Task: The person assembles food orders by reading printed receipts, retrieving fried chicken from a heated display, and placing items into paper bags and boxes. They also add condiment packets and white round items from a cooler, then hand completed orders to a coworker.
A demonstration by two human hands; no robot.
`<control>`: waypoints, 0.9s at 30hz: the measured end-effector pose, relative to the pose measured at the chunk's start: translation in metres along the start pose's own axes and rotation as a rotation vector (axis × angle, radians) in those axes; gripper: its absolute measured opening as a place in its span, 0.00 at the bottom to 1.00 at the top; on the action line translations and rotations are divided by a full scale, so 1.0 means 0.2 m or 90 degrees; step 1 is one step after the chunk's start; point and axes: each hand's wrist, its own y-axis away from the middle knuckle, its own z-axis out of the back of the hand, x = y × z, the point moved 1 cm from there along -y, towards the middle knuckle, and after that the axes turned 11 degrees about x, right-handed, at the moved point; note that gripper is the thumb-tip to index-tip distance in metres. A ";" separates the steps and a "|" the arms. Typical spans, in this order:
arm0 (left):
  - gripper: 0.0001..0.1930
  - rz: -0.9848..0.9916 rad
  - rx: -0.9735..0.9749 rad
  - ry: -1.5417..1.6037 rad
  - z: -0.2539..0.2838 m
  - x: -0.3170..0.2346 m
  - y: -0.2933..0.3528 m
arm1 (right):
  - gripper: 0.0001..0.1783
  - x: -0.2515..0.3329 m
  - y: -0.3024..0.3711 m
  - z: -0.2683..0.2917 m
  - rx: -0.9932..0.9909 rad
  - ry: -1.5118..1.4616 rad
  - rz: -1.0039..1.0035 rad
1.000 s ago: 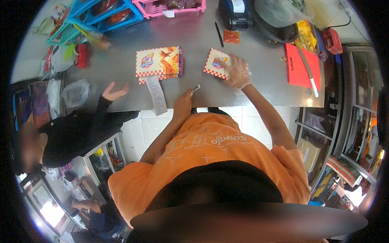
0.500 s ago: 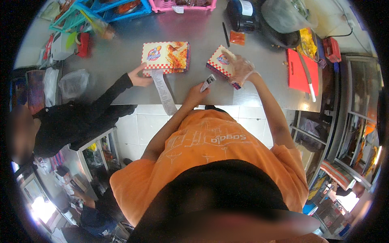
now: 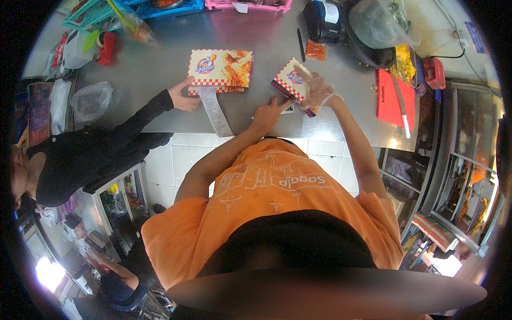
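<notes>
My left hand [image 3: 269, 116] rests on the steel counter near its front edge, its fingers stretched toward a small printed carton [image 3: 290, 74] with a red-checked border. A white printed slip [image 3: 288, 110] lies partly under that hand. My right hand [image 3: 321, 92], in a clear plastic glove, grips the carton's right side and keeps it slightly tilted on the counter. To the left is a larger box [image 3: 218, 66] of the same design. A co-worker's hand [image 3: 184, 96] touches its left edge, and a long receipt [image 3: 213, 112] runs from its front side toward the counter's edge.
A red cutting board [image 3: 386, 101] with a knife [image 3: 401, 109] lies at the right. Behind stand a black receipt printer [image 3: 324, 24], a black pen [image 3: 301, 45] and an orange-red sachet [image 3: 316, 51]. Pink [image 3: 250, 5] and blue baskets line the far edge. A clear bag [image 3: 92, 101] lies at left.
My left hand has moved slightly right, toward the small carton. The slip it held up between its fingers is now down on the counter, partly beneath it. My right hand keeps its grip.
</notes>
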 end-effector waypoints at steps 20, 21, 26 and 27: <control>0.30 -0.018 -0.038 -0.053 -0.09 0.01 -0.04 | 0.69 0.06 -0.03 0.04 0.047 0.091 -0.072; 0.30 -0.014 -0.032 -0.046 -0.09 0.01 -0.04 | 0.70 0.06 -0.03 0.03 0.061 0.098 -0.087; 0.31 -0.004 -0.059 -0.058 -0.10 0.00 -0.04 | 0.71 0.03 -0.04 0.02 0.055 0.102 -0.085; 0.31 -0.001 -0.065 -0.065 -0.10 0.00 -0.04 | 0.71 0.03 -0.04 0.01 0.057 0.097 -0.078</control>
